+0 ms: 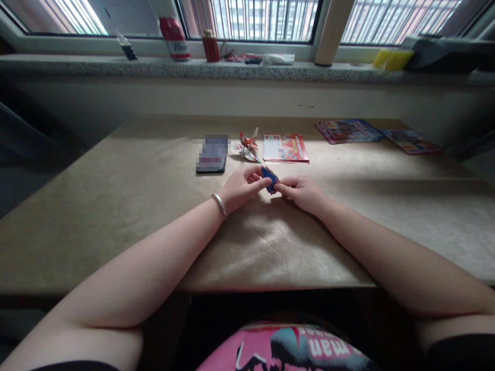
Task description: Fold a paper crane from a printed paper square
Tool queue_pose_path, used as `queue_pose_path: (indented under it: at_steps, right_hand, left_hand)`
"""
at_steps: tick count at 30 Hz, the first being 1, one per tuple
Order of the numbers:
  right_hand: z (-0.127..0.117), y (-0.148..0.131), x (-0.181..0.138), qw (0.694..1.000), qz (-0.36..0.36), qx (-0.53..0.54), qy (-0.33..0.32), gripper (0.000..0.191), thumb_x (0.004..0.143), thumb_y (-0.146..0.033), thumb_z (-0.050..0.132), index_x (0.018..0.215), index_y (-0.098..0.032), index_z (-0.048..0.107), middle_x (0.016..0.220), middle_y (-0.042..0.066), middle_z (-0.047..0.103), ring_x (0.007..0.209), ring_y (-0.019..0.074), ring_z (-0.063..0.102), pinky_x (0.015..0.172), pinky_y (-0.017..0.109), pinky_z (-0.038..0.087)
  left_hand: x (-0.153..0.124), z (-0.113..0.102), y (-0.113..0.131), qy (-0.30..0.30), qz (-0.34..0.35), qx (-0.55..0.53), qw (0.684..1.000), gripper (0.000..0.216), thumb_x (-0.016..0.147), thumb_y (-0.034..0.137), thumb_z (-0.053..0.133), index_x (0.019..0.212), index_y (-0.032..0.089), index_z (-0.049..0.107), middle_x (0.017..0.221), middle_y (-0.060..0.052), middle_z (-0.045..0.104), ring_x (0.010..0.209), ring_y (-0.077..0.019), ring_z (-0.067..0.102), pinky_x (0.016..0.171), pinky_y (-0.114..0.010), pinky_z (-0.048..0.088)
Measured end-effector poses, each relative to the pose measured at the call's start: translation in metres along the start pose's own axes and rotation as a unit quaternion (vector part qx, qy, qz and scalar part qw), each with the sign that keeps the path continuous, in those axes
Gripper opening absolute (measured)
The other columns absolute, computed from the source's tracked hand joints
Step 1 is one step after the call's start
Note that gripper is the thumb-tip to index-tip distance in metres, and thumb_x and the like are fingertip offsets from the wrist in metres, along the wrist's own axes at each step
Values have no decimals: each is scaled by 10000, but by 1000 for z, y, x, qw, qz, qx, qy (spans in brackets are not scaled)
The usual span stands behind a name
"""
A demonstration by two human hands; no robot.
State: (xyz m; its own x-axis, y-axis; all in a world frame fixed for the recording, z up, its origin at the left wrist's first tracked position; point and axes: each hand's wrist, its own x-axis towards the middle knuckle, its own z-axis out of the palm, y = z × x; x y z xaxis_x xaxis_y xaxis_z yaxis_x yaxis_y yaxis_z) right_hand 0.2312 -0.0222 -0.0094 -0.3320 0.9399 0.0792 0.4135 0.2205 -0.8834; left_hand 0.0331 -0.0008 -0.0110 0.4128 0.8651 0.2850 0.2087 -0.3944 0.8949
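Both my hands meet at the middle of the tan table [116, 206] and pinch a small folded piece of blue paper [269, 178]. My left hand [242, 188], with a silver bracelet on the wrist, grips its left side with closed fingers. My right hand [301, 193] pinches its right side. Just beyond them lie a finished folded paper figure [248, 146] in red and white, and a stack of red printed sheets [285, 148].
A dark phone [212, 153] lies left of the paper figure. Two more stacks of coloured leaflets [348, 130] [410, 140] sit at the far right. On the windowsill [77, 66] stand a red can [175, 38], a red jar [211, 46] and a yellow sponge [392, 59].
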Motion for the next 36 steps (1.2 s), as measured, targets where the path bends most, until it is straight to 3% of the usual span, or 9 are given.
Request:
queue_pose_path:
  at_steps: [2, 7, 11, 19, 23, 27, 31, 34, 36]
  right_hand:
    - [-1, 0, 0, 1000, 2, 11, 4, 364, 803, -472, 590, 796, -156, 770, 594, 4, 637, 557, 115, 531, 558, 247, 372]
    - [0, 3, 2, 1000, -8, -17, 16, 300, 819, -412, 587, 822, -167, 758, 779, 37, 727, 721, 149, 621, 657, 247, 422]
    - [1, 4, 2, 996, -10, -77, 32, 274, 797, -410, 606, 803, -165, 728, 674, 11, 669, 614, 126, 549, 566, 243, 364]
    - [0, 3, 3, 997, -10, -59, 45, 218, 730, -378, 652, 671, -171, 619, 576, -32, 536, 549, 97, 421, 528, 244, 305]
    - [2, 7, 3, 999, 4, -18, 32, 266, 703, -418, 678, 643, -172, 599, 546, -40, 515, 522, 89, 406, 503, 236, 290]
    - [3, 10, 7, 1000, 23, 1, 6, 255, 700, -421, 679, 697, -166, 659, 596, -13, 592, 561, 109, 485, 516, 236, 329]
    - [-1, 2, 15, 996, 52, -68, -39, 191, 678, -363, 692, 645, -179, 652, 571, -28, 574, 549, 108, 478, 524, 244, 320]
    - [-4, -7, 21, 986, 82, -111, -97, 170, 672, -349, 701, 715, -185, 709, 603, -23, 618, 554, 114, 494, 540, 253, 321]
    - [-2, -9, 22, 987, 91, -98, -85, 248, 709, -413, 671, 764, -177, 725, 635, -7, 642, 560, 117, 499, 543, 256, 327]
  left_hand:
    - [0, 2, 2, -24, 4, 55, 998, 398, 768, 517, 684, 903, 143, 700, 838, -66, 718, 716, -161, 638, 599, -245, 474]
    - [1, 5, 2, -30, 58, 121, 991, 209, 862, 313, 571, 871, 145, 696, 880, -59, 710, 800, -169, 625, 712, -270, 475]
    - [2, 5, 1, -19, 68, 193, 979, 152, 845, 228, 555, 828, 137, 675, 843, -51, 673, 779, -168, 590, 716, -280, 450]
    - [2, 3, -1, -56, 61, 170, 982, 246, 896, 315, 496, 849, 137, 660, 808, -45, 632, 752, -155, 556, 698, -269, 433]
    - [0, 3, 2, -32, 57, 174, 983, 327, 911, 374, 464, 804, 140, 666, 803, -58, 636, 771, -160, 566, 722, -277, 438]
    - [-2, 4, 11, 28, -19, 96, 995, 238, 812, 333, 598, 915, 145, 701, 932, -76, 692, 852, -176, 621, 773, -283, 472]
    - [5, 3, 23, -22, -152, 11, 988, 216, 751, 301, 621, 828, 122, 714, 792, -65, 716, 688, -156, 621, 667, -273, 478]
    - [14, 1, 29, -38, -173, 5, 984, 190, 718, 295, 654, 775, 135, 739, 758, -48, 720, 640, -144, 604, 651, -269, 462]
    - [19, 3, 29, 6, -159, 0, 987, 154, 699, 277, 680, 730, 139, 740, 740, -44, 716, 686, -151, 618, 703, -272, 461]
